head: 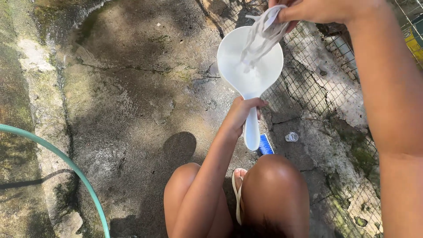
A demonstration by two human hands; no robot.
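My left hand (243,112) grips the handle of a white plastic dipper (249,66) and holds it out over the wet concrete ground. Its round bowl faces up. At the top of the view my right hand (315,9) pinches a thin white cloth (263,33) that hangs down into the dipper's bowl. My bare knees and a pale sandal (238,194) show at the bottom.
A blue scrub brush (265,144) lies on the ground just under the dipper's handle, with a small clear cap (291,137) beside it. A green hose (66,163) curves along the left. Wire mesh fencing (317,88) casts a grid shadow at right.
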